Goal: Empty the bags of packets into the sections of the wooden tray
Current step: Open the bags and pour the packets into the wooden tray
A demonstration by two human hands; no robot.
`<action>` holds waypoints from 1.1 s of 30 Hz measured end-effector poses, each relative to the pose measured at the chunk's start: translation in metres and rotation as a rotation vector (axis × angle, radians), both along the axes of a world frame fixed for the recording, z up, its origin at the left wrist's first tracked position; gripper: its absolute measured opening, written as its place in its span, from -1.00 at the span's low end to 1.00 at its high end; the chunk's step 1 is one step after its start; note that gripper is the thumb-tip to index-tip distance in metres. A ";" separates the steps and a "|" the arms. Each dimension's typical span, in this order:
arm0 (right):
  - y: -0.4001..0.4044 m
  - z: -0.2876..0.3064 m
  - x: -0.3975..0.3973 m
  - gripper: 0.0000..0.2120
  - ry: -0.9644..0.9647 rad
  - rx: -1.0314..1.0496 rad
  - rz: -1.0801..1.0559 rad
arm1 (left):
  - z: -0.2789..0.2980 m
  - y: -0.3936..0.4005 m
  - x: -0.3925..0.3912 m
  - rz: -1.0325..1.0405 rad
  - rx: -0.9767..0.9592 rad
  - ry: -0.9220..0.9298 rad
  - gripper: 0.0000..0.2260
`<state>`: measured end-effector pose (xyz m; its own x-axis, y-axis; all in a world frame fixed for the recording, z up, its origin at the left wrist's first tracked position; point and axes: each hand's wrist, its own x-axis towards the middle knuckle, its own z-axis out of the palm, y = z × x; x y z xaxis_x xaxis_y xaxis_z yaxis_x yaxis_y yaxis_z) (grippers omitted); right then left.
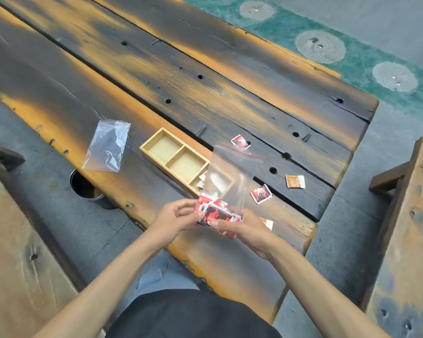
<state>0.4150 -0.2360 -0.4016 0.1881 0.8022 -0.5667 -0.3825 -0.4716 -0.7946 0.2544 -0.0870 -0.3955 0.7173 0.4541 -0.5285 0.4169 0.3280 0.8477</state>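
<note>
Zip bag of red packets held above tabletop, before wooden tray; left hand, right hand fingers pinched on packet end; film likely light, limp, slippery; grip bottom corners.

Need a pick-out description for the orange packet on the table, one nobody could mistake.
Start at the light wooden three-section tray on the dark plank table. Look right, past the plank gap, to the small square orange-brown packet with a white edge lying flat alone. The loose packets nearest it are red, black and white; this one is plain orange.
</note>
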 end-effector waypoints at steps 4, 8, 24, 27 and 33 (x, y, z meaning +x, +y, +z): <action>0.024 -0.007 0.000 -0.64 0.069 -0.014 -0.063 | -0.011 0.011 -0.012 0.192 -0.087 0.042 -0.72; 0.049 -0.016 -0.001 -0.71 0.155 -0.068 -0.120 | -0.017 0.029 -0.018 0.316 -0.179 0.110 -0.67; 0.133 -0.023 0.024 -0.72 0.270 -0.424 -0.154 | -0.033 0.097 0.013 0.472 -0.650 0.361 -0.71; 0.142 -0.022 0.028 -0.74 0.287 -0.435 -0.162 | -0.033 0.109 0.017 0.466 -0.711 0.375 -0.71; 0.147 -0.025 0.041 -0.79 0.290 -0.427 -0.170 | -0.033 0.124 0.020 0.457 -0.761 0.351 -0.71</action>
